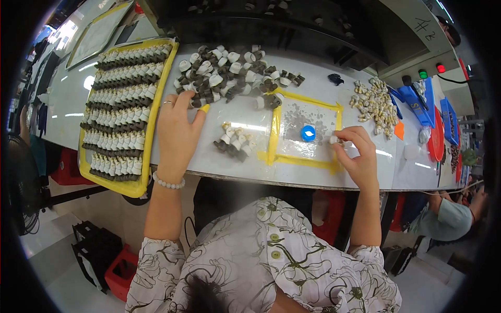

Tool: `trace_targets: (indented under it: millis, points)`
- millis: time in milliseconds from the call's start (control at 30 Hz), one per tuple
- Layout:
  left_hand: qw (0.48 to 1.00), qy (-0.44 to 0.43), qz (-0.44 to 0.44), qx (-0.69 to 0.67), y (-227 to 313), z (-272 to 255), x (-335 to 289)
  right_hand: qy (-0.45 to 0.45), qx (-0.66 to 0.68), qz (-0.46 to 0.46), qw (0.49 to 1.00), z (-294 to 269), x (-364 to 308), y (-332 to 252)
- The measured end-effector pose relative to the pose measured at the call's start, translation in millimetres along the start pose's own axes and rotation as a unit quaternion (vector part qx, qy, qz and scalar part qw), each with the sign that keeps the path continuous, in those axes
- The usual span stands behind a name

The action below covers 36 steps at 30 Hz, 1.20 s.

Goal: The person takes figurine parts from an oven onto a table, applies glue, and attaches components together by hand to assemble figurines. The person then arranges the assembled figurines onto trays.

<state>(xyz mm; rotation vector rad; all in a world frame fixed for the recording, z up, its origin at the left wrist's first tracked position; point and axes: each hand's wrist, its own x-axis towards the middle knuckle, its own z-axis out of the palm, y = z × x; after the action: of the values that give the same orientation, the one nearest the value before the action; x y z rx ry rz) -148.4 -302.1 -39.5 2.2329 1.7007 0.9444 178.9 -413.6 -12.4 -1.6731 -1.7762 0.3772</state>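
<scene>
My left hand (pixel 180 128) reaches to the near left edge of a heap of white-and-dark-brown figure pieces (pixel 224 68). A yellow cover wraps its thumb tip, and one piece (pixel 200 100) sits between thumb and forefinger. In a pinch, my right hand (pixel 360 154) holds a small whitish figure part (pixel 334 140) above the right side of a yellow-taped rectangle (pixel 274 135). Inside that rectangle stands a round blue cap (pixel 308 133) with white in its middle. Several joined figurines (pixel 235 142) lie between my hands.
A yellow-rimmed tray (pixel 151 117) with rows of figurines stands at the left. Small white-and-gold parts (pixel 374 107) are heaped at the right, near an orange scrap (pixel 399 129) and blue bins (pixel 417 104). A dark machine opening (pixel 292 31) lies behind. Another person's arm (pixel 454 216) shows far right.
</scene>
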Motion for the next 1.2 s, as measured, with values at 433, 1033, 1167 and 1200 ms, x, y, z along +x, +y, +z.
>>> trace_targets:
  millis: [433,1033,1167,1200]
  points:
    - [0.994,-0.043,-0.034,-0.094,-0.4,-14.8,-14.9,-0.023,0.018,-0.079,0.996,9.6,20.2,-14.0]
    - [0.711,-0.135,-0.117,-0.68,50.0,-14.4,-49.1,-0.072,-0.055,-0.136,0.987,14.4,32.3,-16.0]
    - [0.634,-0.18,-0.186,-0.729,72.5,3.6,-55.6,-0.047,0.024,-0.076,0.996,17.5,26.3,-11.9]
    - [0.632,-0.18,-0.186,-0.731,76.2,6.7,-56.3,-0.048,0.022,-0.074,0.996,17.5,25.6,-12.5]
